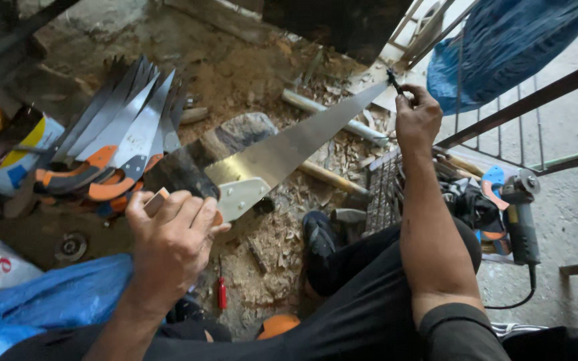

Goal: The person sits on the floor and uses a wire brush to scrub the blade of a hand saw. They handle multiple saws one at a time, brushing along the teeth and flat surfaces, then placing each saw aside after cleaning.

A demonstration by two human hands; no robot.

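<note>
As I look down from the head camera, I note these lines, going from left to right.

Far left: a yellow and blue container (pixel 25 144) lies at 9 o'clock of the view, partly hidden in shadow.

Saw pile: a fan of handsaws (pixel 118 137) with orange handles lies at 10 o'clock from my left hand, the blades pointing up and to the right.

Blue sheet: a blue plastic sheet (pixel 48 297) covers the ground at 8 o'clock, just beside my left forearm.

Left hand: my left hand (pixel 172 241) is clamped on a wooden handle (pixel 158 200) at the wide end of the saw; the fingers are curled together around it.

Saw: the long saw blade (pixel 289 150) goes from my left hand toward 2 o'clock and becomes narrow to its tip near my right hand. A pale metal plate (pixel 239 194) sits at the wide end, touching the handle.

Ground: wood shavings (pixel 272 247) lie under the blade, with a small red screwdriver (pixel 222 293) at 6 o'clock of the plate.

Pipe: a grey pipe (pixel 332 117) lies behind the blade at 12 o'clock.

Right hand: my right hand (pixel 417 120) is closed around a thin dark tool (pixel 394 81), the fingers together; the tool's top is just beside the blade tip. I cannot tell if it touches.

Far right: an angle grinder (pixel 520 214) with a black cable lies at 3 o'clock of my right forearm, on grey concrete.

Top right: a blue tarp (pixel 510 43) hangs behind a metal railing (pixel 530 100) at 1 o'clock.
</note>
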